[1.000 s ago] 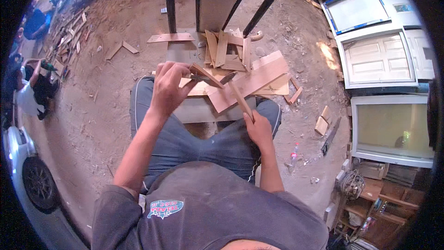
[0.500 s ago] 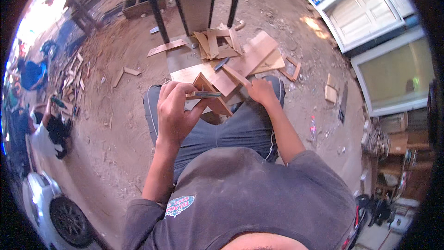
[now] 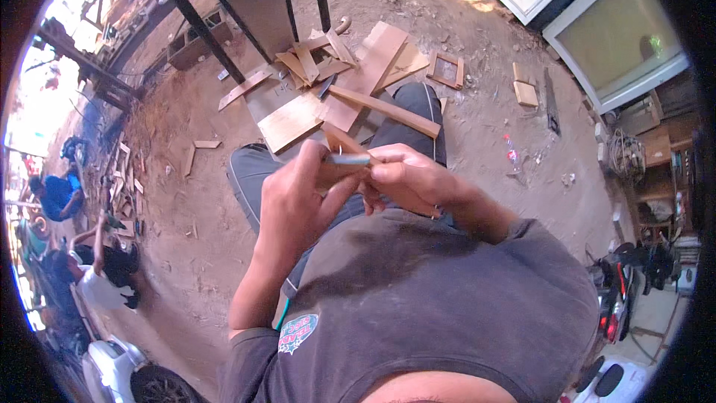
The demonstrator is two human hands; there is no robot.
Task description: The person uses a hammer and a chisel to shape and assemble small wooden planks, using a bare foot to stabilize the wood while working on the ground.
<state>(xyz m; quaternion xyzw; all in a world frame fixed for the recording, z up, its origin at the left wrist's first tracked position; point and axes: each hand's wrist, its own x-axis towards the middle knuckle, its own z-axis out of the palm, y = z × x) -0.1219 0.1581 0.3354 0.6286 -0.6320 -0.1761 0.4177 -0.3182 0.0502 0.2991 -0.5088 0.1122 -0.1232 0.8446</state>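
While the hammer (image 3: 384,110) is lying across the loose boards (image 3: 377,52) and my right thigh (image 3: 406,138), I'm steadying a joined wooden piece (image 3: 341,139) just in front of my shirt (image 3: 447,283); I judge this to be a holding-and-positioning step. The next move, I think, is calling for a firm left hold and careful right fingertips. My left hand (image 3: 287,195) is sitting upright with its wrist below, thumb and forefinger closing narrowly on the piece, beside a slim grey-blue edge (image 3: 349,159). My right hand (image 3: 414,177) is angling in from the right, thumb uppermost, its other fingers curling beneath; they're overlapping so much that I can't tell what they're gripping.
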